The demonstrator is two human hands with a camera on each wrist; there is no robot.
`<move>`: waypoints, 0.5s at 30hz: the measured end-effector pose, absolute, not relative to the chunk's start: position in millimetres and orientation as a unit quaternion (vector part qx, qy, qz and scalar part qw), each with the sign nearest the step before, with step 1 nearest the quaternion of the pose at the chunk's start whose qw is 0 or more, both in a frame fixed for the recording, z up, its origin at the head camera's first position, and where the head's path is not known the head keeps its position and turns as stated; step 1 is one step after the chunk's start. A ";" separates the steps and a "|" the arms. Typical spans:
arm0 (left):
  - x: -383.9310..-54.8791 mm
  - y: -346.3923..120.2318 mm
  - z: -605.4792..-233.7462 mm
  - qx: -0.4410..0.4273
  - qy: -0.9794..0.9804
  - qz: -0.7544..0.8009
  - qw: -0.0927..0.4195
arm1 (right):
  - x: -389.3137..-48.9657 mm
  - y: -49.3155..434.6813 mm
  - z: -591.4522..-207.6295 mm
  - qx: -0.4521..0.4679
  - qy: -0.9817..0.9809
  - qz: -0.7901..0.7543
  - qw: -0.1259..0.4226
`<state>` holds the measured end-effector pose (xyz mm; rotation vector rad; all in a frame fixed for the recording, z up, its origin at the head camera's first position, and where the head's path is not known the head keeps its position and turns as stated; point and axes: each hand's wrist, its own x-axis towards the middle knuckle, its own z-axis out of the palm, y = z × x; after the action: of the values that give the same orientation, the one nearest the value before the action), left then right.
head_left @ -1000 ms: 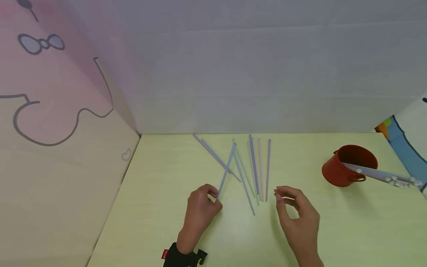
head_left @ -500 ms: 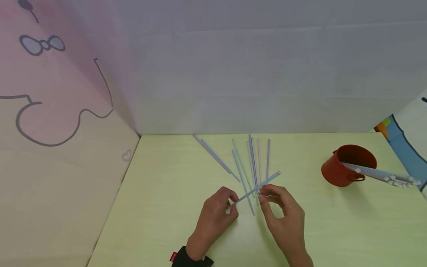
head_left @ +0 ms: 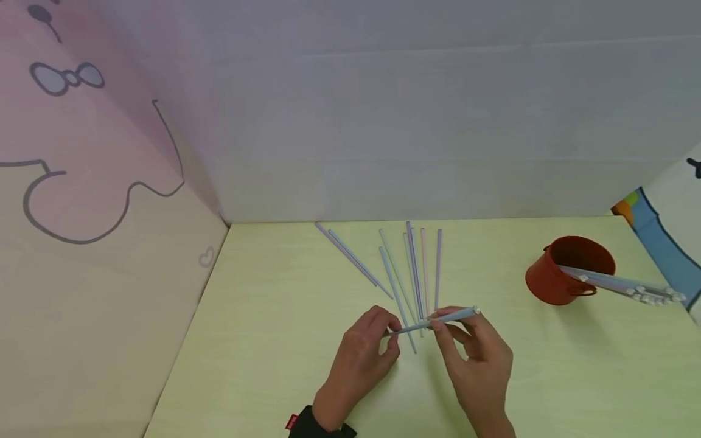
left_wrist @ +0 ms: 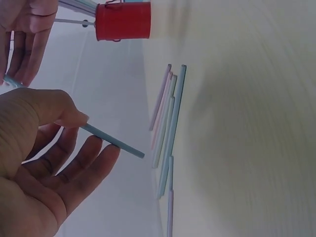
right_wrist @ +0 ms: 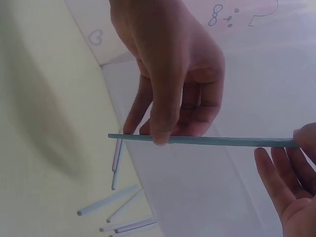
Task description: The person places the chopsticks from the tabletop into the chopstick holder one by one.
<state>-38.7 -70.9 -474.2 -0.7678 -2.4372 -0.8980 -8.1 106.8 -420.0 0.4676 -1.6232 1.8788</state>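
Observation:
A blue straw (head_left: 418, 326) is held nearly level above the table between both hands. My left hand (head_left: 368, 350) pinches its left end between thumb and fingers; in the left wrist view that end pokes out past the fingertips. My right hand (head_left: 479, 359) pinches the straw further along, thumb on the near side. Beyond the right fingers the straw's other end shows a whitish tip. Behind and under the hands lie several loose straws, among them a purple one (head_left: 439, 267), a pink one (head_left: 424, 261) and a blue one (head_left: 391, 283).
A red bucket (head_left: 539, 283) lies tilted at the right of the pale yellow table (head_left: 246, 340). A bundle of straws (head_left: 619, 282) with white ends sticks out of its mouth. A grey-white wall (head_left: 416, 121) closes off the back.
The left hand has moved right, swinging the blue straw from pointing away to nearly level. The right hand, holding nothing before, now pinches the straw too.

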 end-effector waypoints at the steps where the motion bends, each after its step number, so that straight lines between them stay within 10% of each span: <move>1: -38.9 -70.9 -474.1 -0.273 -0.881 -0.325 0.208 | -8.3 109.2 -419.5 0.171 -0.610 0.710 0.308; 15: -61.2 -102.7 -499.5 -0.119 -0.912 -0.373 0.121 | -11.5 180.6 -372.2 0.071 -0.517 0.693 0.497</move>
<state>-61.2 -102.7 -499.5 -0.3489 -2.6637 -1.0893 -11.5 180.6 -372.2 0.1717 -1.2524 1.6783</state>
